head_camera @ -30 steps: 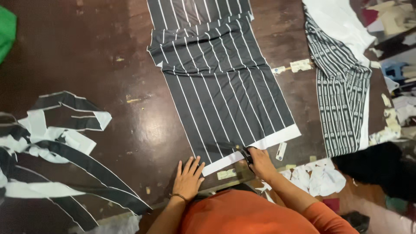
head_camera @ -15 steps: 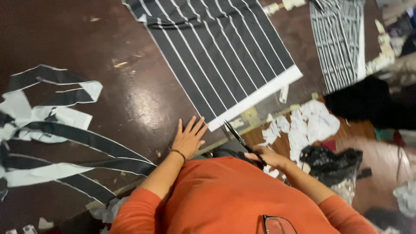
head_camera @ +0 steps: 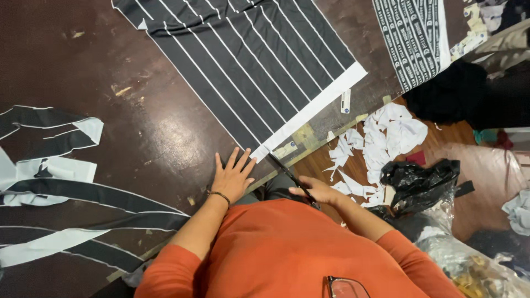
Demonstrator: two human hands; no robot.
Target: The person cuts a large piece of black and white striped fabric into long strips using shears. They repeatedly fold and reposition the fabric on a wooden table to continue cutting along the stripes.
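Dark table (head_camera: 138,66) — striped fabric (head_camera: 248,66), cut strips (head_camera: 61,193) beside left hand (head_camera: 232,177); right hand (head_camera: 317,192) grips scissors (head_camera: 290,175).

The cloth (head_camera: 259,66) was black with thin white stripes and a white edge; the worktop (head_camera: 138,143) dark brown; the sleeves (head_camera: 182,265) orange.

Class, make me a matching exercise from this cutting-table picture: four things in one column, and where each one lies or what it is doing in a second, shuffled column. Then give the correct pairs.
Things
1. left hand
2. right hand
3. striped fabric
4. white scraps

Places
A. on the floor beside the table
B. spread across the dark table
C. flat on the table edge, fingers spread
D. gripping dark scissors

Pairs: 1-C, 2-D, 3-B, 4-A
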